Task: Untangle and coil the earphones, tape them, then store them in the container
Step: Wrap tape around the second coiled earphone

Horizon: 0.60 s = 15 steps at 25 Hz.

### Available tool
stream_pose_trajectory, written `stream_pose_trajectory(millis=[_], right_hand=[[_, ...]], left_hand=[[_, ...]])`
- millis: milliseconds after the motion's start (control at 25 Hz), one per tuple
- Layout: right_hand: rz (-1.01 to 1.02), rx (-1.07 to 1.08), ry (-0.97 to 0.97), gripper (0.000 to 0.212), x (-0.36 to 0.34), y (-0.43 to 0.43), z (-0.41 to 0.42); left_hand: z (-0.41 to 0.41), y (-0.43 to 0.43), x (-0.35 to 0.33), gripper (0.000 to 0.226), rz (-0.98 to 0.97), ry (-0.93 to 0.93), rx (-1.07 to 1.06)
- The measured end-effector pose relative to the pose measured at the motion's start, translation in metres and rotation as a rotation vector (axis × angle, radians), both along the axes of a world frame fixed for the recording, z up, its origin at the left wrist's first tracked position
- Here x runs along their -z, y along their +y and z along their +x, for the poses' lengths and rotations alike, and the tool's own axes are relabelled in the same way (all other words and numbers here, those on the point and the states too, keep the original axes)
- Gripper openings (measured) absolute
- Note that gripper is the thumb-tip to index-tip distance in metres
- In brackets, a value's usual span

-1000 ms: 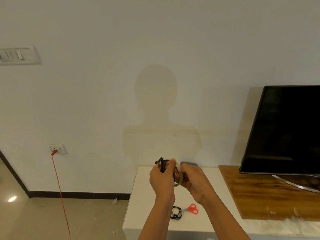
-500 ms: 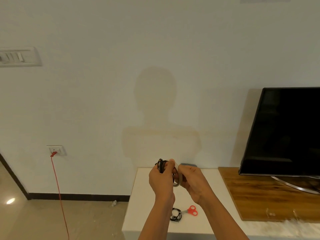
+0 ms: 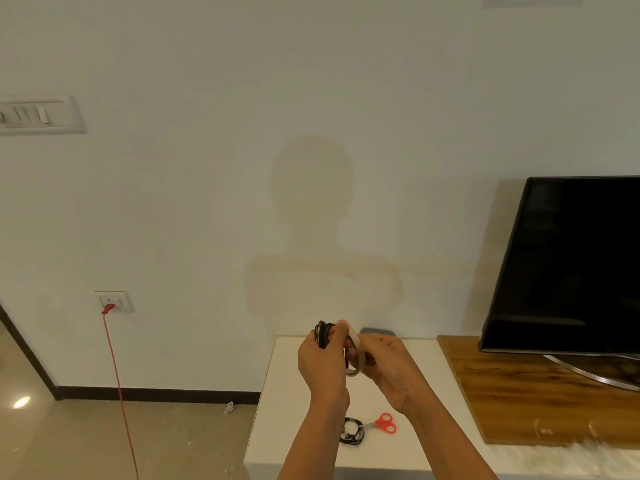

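Note:
My left hand grips a coiled bundle of black earphones, held up above the white table. My right hand holds a pale roll of tape pressed against the coil; my left thumb lies over the tape's top. A second black earphone coil lies on the table near the front edge, touching the red-handled scissors. A grey container sits at the table's back edge by the wall, mostly hidden behind my hands.
A black TV on a metal stand occupies a wooden board at the right. A red cable hangs from a wall socket down to the floor at the left.
Both hands stay together at the coil and tape, with only slight finger shifts. The view has tilted a little.

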State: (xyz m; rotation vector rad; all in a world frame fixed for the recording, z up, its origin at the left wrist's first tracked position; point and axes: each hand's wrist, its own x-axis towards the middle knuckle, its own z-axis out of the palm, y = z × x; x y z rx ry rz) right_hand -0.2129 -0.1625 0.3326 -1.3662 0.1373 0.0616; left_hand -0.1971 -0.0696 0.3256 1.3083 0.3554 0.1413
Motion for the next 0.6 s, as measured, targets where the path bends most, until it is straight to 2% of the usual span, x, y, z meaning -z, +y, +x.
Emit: stream_pose_trajectory(millis=[80, 160, 240, 280, 400, 600], right_hand=[[-0.011, -0.062, -0.023, 0.023, 0.001, -0.006, -0.001], [-0.125, -0.076, -0.068, 0.021, 0.001, -0.012, -0.002], [-0.276, -0.019, -0.134, 0.019, -0.002, -0.016, -0.003], [-0.332, 0.012, -0.164, 0.019, -0.004, -0.016, -0.004], [-0.477, 0.069, -0.247, 0.015, -0.006, -0.015, -0.007], [-0.641, 0.076, -0.3, 0.021, -0.009, -0.014, -0.01]], left_hand=[[0.003, 0.006, -0.001, 0.028, 0.006, 0.012, 0.037], [0.005, 0.016, 0.001, 0.032, 0.077, -0.006, 0.091], [0.004, 0.021, 0.003, 0.017, 0.152, -0.083, 0.121], [0.001, 0.023, 0.003, 0.01, 0.211, -0.135, 0.135], [-0.005, 0.024, 0.003, 0.026, 0.453, -0.283, 0.18], [0.0, 0.026, 0.005, 0.023, 0.647, -0.377, 0.203]])
